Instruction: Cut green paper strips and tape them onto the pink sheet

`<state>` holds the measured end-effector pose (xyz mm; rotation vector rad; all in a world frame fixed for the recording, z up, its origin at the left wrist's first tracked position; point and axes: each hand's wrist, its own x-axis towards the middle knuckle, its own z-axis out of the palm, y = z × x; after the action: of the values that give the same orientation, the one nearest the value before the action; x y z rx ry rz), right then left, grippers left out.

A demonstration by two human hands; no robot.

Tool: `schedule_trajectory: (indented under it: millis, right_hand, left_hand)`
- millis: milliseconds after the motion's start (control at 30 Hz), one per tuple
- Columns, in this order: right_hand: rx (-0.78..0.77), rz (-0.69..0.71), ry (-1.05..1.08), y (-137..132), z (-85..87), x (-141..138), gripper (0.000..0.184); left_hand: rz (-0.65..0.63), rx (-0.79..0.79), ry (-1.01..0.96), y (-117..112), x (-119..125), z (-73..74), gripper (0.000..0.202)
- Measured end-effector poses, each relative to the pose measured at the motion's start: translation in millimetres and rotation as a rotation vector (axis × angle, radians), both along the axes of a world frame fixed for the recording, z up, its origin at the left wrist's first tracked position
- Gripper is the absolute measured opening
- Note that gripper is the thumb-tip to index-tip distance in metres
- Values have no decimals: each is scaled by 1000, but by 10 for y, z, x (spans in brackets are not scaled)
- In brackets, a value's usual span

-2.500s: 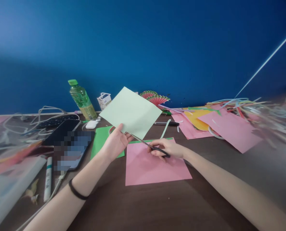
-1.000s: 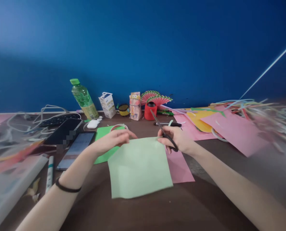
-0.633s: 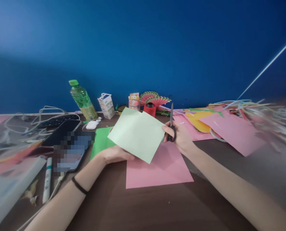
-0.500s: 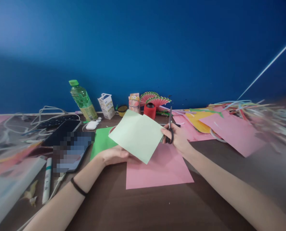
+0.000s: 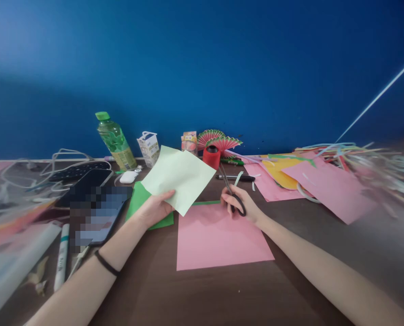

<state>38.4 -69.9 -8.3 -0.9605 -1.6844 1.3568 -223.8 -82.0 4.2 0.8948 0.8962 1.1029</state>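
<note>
My left hand [image 5: 157,208] grips a pale green sheet of paper [image 5: 180,176] by its lower left edge, the thumb on top, and holds it tilted above the table. In my right hand [image 5: 241,204] is a pair of scissors [image 5: 236,197] with black handles, the blades pointing up and away, apart from the pale green paper. Below both hands lies a pink sheet [image 5: 222,244]. A bright green sheet [image 5: 137,199] sits under the left hand, partly covered by it and by the pale paper.
A green bottle [image 5: 116,142], a small carton [image 5: 149,149], a red roll [image 5: 211,157] and pleated paper fans [image 5: 224,143] stand along the blue wall. Phones [image 5: 103,217] and cables lie left. Pink sheets [image 5: 327,185] and thin strips [image 5: 351,154] cover the right. A black pen [image 5: 239,178] lies behind the scissors.
The pale green paper has moved left with my left hand, whose thumb now lies on top. My right hand has come off the paper's right corner and lowered slightly, keeping the scissors.
</note>
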Motion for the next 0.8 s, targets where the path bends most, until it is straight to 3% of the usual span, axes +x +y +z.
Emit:
schedule_trajectory:
  millis: [167,433,800]
  right_hand:
    - [-27,61,-54,16,-12,7,29]
    - [-25,37,-95,-19,-33,-5,29]
    - [93,19,-209,-55,7,-12,25]
  left_hand:
    - [-11,3,36,40,-90,49,59]
    - [60,30,110,34,-103,183,58]
    - [-18,-6,159,19,-88,150,58]
